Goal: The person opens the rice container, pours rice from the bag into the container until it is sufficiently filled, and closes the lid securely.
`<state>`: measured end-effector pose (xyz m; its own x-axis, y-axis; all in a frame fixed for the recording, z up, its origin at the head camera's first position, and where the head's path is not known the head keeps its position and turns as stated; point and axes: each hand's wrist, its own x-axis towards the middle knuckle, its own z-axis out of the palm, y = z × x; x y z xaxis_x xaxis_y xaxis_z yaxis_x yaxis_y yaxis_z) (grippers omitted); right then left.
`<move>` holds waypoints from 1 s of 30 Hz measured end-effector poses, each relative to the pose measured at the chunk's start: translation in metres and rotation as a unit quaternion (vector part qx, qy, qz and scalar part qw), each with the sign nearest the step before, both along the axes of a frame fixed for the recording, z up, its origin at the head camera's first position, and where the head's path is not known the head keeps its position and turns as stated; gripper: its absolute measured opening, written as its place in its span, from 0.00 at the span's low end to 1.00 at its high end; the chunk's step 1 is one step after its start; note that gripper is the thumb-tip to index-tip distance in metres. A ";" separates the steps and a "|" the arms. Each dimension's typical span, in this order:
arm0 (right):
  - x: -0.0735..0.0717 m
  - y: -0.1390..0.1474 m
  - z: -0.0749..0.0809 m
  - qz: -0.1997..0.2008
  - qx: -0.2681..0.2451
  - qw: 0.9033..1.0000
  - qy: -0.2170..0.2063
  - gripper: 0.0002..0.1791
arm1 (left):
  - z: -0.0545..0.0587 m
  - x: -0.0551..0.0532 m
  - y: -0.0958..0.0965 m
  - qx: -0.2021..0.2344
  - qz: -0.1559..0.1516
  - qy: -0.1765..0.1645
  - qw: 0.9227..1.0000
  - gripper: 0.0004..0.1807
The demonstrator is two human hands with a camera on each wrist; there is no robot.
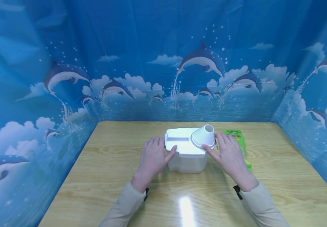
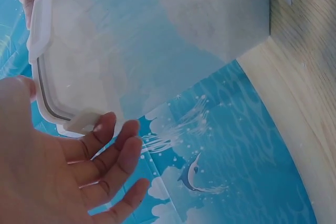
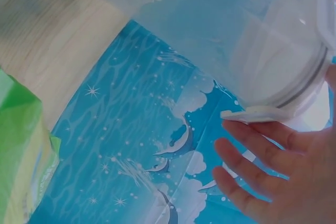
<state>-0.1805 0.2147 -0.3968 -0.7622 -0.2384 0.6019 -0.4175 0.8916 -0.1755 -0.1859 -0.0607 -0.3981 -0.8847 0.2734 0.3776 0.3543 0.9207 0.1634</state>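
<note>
A clear-walled plastic container (image 2: 210,14) with a white lid (image 1: 184,148) stands on the table between both hands. A white cone-shaped cup (image 1: 204,135) sits on the lid's right part. At the lid's left side, my left hand (image 1: 153,154) has its thumb by the front edge and its index fingertip against a side latch (image 2: 84,121); its other fingers are loosely bent in the air. My right hand (image 1: 230,154) mirrors this, thumb near the cup's base and nearly straight fingers along the right latch (image 3: 257,114), which tilts outward from the wall.
A green and yellow packet (image 1: 238,140) lies on the wooden table (image 1: 118,176) to the right, partly behind my right hand. Blue dolphin-print curtains (image 1: 152,63) enclose the back and both sides of the table.
</note>
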 end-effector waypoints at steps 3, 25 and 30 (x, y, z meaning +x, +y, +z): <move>0.003 0.000 0.003 -0.012 -0.004 0.999 -0.032 0.33 | 0.000 0.001 0.000 0.002 0.009 -0.008 1.000 0.43; 0.006 0.011 -0.009 -0.019 0.062 0.996 -0.068 0.25 | 0.000 -0.003 -0.001 0.036 -0.048 0.003 0.998 0.42; 0.004 0.011 -0.013 0.004 0.046 0.997 -0.059 0.26 | -0.001 -0.005 -0.001 0.036 -0.059 0.016 0.997 0.42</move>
